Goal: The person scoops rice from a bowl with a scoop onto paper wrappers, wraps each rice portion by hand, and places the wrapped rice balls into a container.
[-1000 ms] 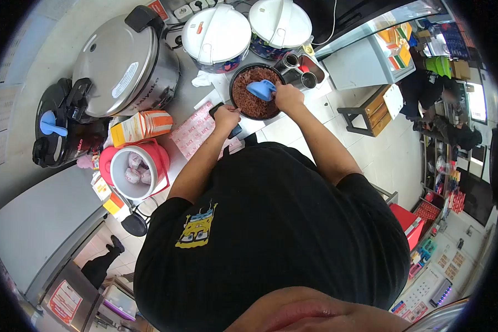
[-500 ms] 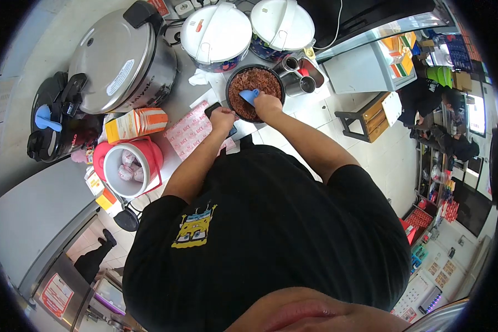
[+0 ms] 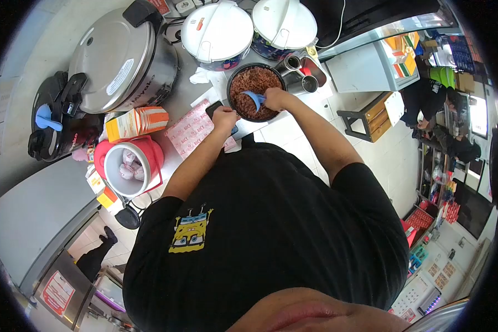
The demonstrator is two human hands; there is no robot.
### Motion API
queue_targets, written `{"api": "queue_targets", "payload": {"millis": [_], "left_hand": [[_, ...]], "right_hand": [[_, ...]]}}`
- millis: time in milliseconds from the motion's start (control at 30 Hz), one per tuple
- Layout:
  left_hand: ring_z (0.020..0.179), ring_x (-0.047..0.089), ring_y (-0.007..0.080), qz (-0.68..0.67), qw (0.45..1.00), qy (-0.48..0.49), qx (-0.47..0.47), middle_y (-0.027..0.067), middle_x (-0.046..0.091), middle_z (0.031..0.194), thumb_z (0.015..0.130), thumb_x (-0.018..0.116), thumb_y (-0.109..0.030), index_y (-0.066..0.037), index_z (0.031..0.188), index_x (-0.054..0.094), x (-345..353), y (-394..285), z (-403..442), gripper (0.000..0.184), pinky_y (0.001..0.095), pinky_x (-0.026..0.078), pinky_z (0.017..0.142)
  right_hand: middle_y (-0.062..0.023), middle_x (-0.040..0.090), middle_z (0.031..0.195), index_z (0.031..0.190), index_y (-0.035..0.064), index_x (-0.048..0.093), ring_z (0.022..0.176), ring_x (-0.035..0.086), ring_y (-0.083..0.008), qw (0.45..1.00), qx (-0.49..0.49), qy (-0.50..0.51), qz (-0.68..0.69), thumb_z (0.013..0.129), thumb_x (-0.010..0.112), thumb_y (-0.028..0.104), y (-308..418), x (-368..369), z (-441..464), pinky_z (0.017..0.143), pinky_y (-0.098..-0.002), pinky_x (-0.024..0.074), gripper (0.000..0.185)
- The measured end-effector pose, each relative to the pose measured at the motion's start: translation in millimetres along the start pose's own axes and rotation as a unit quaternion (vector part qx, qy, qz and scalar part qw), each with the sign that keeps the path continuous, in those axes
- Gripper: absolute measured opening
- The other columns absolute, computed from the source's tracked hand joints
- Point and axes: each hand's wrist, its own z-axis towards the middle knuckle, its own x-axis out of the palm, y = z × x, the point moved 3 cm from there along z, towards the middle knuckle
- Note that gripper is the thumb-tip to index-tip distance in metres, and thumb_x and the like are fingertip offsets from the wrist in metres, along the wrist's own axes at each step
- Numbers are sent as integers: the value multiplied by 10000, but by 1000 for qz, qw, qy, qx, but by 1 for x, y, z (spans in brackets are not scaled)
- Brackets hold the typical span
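Note:
A black round pot [image 3: 228,91] holds reddish-brown cooked rice [image 3: 254,80]. My right hand [image 3: 276,99] is closed around the handle of a blue rice paddle [image 3: 254,98], its blade down against the rice. At the pot's lower left is my left hand [image 3: 225,118], fingers closed. A dark flat object [image 3: 213,109] shows on both sides of that hand; its kind, and how the fingers meet it, I cannot make out. Beneath it lies pink-and-white printed paper [image 3: 188,126].
Two white-lidded pots [image 3: 217,32] and a large steel cooker [image 3: 113,61] stand behind. Metal cups [image 3: 309,84] are right of the pot. A red-and-white cooler [image 3: 113,172] with wrapped bundles [image 3: 128,170] sits at left, near an orange-yellow box [image 3: 135,124]. A co-worker [image 3: 426,102] is at far right.
The rice paddle has turned and shifted slightly right in the rice, and my right hand has moved a little right and up. My left hand stays almost in place.

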Motion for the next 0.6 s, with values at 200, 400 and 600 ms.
{"api": "queue_targets", "payload": {"millis": [200,400,600], "left_hand": [[755,711,254,25,1000,2,3,162,634,970,902,622,56,90,1035,562,0,-9,-9,150,316,632,641],[761,701,244,12,1000,19,1,146,624,962,901,622,59,85,1006,560,-2,-10,-9,124,318,636,647],[839,677,225,-89,994,54,-14,136,618,961,900,607,89,59,967,571,-4,-5,-6,83,357,659,724]], "right_hand": [[-317,549,1254,1500,-65,261,945,685,-482,965,83,-247,-16,971,489,148,41,34,-53,817,-517,579,614],[-282,633,1162,1439,-48,400,957,722,-379,960,157,-227,-37,989,468,156,30,22,-63,788,-429,605,499],[-225,712,1120,1155,-10,662,1019,716,-368,986,72,-145,-39,953,488,121,48,20,-63,860,-465,585,297]]}}
